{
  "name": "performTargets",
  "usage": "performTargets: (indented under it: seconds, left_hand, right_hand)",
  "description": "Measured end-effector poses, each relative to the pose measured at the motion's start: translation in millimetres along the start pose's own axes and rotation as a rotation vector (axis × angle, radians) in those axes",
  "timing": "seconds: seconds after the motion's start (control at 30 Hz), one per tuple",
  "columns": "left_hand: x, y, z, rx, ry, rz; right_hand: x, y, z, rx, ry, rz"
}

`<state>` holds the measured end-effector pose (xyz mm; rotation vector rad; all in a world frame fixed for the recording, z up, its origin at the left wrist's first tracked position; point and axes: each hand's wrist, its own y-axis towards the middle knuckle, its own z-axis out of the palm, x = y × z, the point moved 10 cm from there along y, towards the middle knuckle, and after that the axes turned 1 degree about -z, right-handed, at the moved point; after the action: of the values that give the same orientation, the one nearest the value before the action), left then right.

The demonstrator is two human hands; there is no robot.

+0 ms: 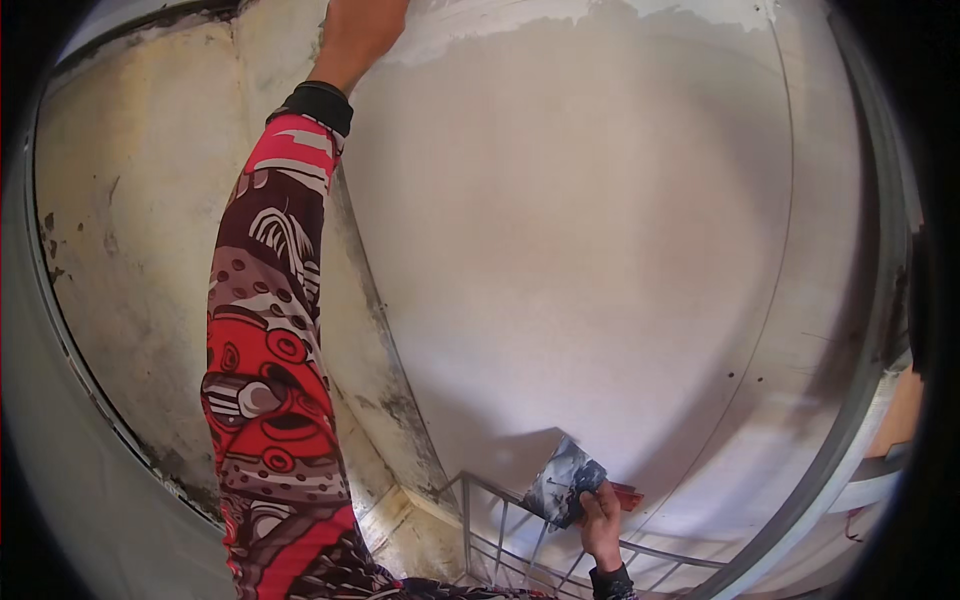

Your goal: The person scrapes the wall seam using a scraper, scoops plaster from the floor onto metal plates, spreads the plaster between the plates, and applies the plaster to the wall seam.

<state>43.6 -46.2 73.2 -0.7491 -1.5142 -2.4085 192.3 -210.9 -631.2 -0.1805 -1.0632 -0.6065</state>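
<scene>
head cam: fisheye, worn on head | faces the wall [600, 230] close up, tilted upward | left arm [275, 340] rises from lower edge | railing [520, 530] at bottom | single view

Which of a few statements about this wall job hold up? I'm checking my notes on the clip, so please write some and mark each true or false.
1. The right hand holds a flat blade smeared with plaster. True.
2. The left arm wears a plain blue sleeve. False: the sleeve is patterned in red, white and dark tones.
3. The left hand reaches up to the top edge of the picture. True.
4. The wall is covered in green tiles. False: it is smooth, pale plaster.
5. A metal railing shows below. True.
</scene>
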Motion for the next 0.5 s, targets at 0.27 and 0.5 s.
performTargets:
  seconds: [0.27,0.5]
  left_hand:
    - [-6.5,-18.4,-3.3,-0.018,-0.055,-0.004]
    - [-8.6,-40.8,-15.6,-0.030,-0.063,0.038]
  right_hand:
    - [17.9,8.7,-0.2,0.038,-0.040,0.007]
    - [17.9,9.4,3.3,0.034,-0.062,-0.015]
